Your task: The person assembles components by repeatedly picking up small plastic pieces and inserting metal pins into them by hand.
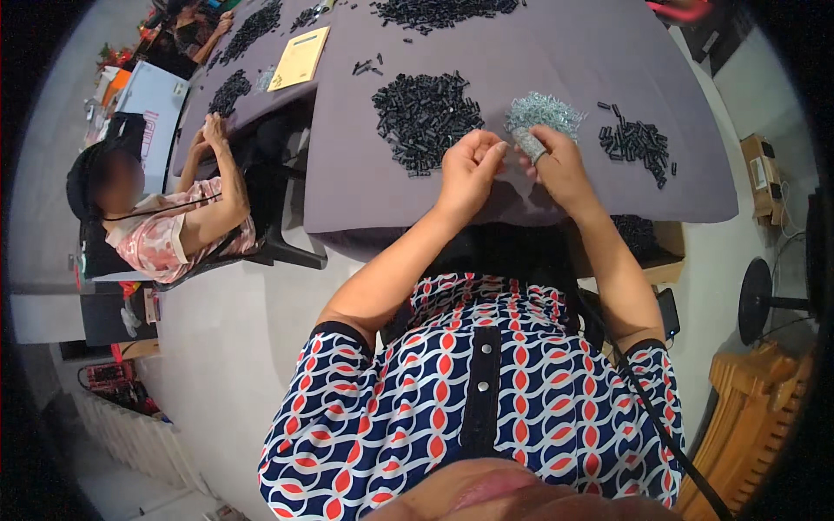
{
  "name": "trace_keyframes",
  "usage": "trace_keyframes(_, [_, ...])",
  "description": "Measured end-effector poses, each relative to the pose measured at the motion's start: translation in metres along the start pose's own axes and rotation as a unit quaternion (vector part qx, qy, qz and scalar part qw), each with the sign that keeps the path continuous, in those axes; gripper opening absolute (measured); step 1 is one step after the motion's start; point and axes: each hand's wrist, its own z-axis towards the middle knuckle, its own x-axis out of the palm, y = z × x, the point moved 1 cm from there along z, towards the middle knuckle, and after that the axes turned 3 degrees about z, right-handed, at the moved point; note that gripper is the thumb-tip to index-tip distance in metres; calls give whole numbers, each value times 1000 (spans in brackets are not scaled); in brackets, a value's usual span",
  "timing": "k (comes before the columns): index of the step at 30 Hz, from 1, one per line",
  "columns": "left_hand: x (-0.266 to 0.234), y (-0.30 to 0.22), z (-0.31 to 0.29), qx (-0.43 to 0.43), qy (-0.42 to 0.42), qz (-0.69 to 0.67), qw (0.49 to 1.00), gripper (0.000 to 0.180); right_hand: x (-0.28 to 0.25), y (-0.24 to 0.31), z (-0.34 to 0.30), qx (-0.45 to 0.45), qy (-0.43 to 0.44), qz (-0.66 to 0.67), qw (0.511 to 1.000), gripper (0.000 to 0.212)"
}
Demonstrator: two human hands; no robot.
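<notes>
Over the near edge of the table, my left hand [472, 172] is closed, thumb pressed to its fingers; anything held there is too small to make out. Just to its right, my right hand [563, 169] is also closed in a pinch, with a grey wrap [531, 146] around one finger. What its fingertips hold is hidden. A large heap of short black cylindrical pieces [426, 117] lies beyond my left hand. Small shiny silver pieces [546, 113] form a pile directly behind my right hand. Farther right is a smaller heap of black pieces [636, 143].
A grey-purple cloth covers the table [347, 191]. A co-worker [187, 208] sits at the left, hands by another black heap [229, 94] and a yellow pad [300, 59]. Below the table's right edge stands a cardboard box [669, 252] with black pieces. A wooden chair [751, 425] stands lower right.
</notes>
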Motion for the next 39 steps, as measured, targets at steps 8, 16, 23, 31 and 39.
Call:
trace_keyframes(8, [0,-4,-12,147,-28,167,975,6,4,-5,2,52,102,49,992,21])
trace_keyframes(16, [-1,-6,-10,237,-46,232,942,8,5,-11,0,131,119,246,953,23])
trace_keyframes(23, [-7,-1,-10,261,-44,251,931,11,0,-11,-2,152,171,286,931,21])
trace_keyframes(31, [-13,-11,-10,356,14,274,893,16,-10,-5,-3,181,204,255,928,14])
trace_keyframes(39, [-19,1,-5,356,59,289,887,17,-3,-3,-6,107,158,132,973,11])
